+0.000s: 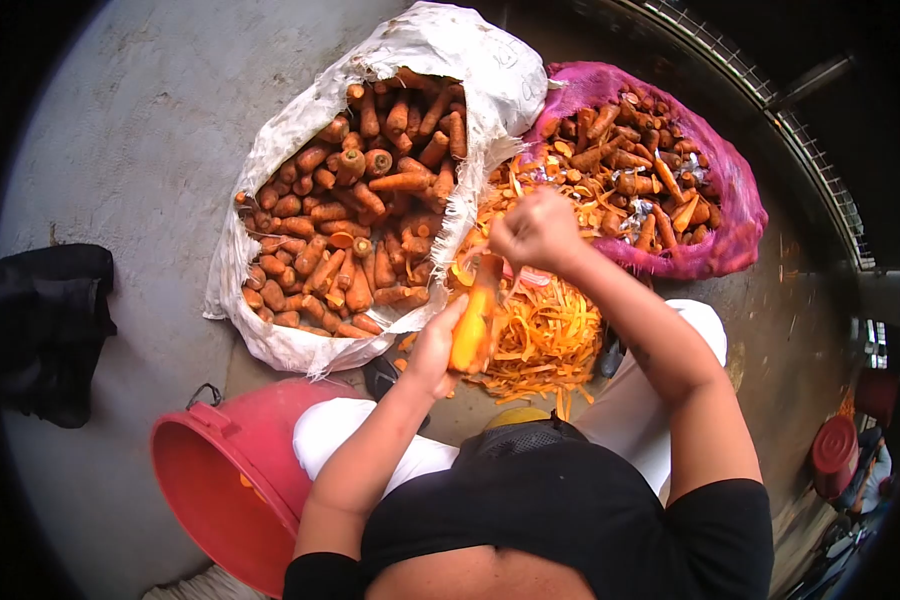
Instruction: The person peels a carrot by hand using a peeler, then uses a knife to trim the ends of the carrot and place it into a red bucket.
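Observation:
My left hand (pixel 434 345) is closed round the lower end of a large carrot (pixel 476 325), which is held tilted upward. Its lower part is bright orange and peeled, while the upper end still has brown, dull skin. Just above the carrot's upper end, my right hand (pixel 538 230) is closed in a fist; whatever it grips is hidden by the fingers. Beneath both hands a heap of orange carrot peelings (pixel 550 340) lies on the floor between my legs.
A white woven sack (pixel 270 160) full of unpeeled carrots stands ahead left. Ahead right, a pink mesh sack (pixel 735 215) holds carrot pieces and scraps. A red bucket (pixel 255 425) lies tipped by my left leg. Black cloth (pixel 55 320) lies far left; another person (pixel 875 475) is far right.

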A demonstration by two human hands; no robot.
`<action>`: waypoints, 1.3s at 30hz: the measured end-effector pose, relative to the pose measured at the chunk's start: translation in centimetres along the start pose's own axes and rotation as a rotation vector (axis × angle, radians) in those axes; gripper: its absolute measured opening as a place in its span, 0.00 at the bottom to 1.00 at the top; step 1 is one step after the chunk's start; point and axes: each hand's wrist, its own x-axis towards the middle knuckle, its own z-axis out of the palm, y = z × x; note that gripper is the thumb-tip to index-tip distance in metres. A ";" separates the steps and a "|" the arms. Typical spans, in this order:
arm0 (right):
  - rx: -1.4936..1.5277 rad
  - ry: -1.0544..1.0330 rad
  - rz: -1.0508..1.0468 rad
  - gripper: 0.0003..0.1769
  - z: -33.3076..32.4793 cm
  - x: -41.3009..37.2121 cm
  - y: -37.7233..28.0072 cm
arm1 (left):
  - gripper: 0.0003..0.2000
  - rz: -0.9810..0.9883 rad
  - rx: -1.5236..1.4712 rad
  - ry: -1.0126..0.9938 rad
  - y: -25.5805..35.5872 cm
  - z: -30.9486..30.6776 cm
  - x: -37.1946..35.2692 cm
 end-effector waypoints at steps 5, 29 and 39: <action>-0.243 -0.132 0.094 0.24 0.5 -1.7 5.0 | 0.19 0.011 0.071 -0.039 -0.2 0.6 -1.4; 0.256 -0.113 -0.242 0.22 -0.4 -1.2 -4.6 | 0.17 0.028 -0.227 0.161 0.4 -0.5 2.1; 0.299 -0.159 -0.165 0.22 0.5 -1.6 -3.7 | 0.17 0.099 -0.148 0.059 1.0 0.7 1.5</action>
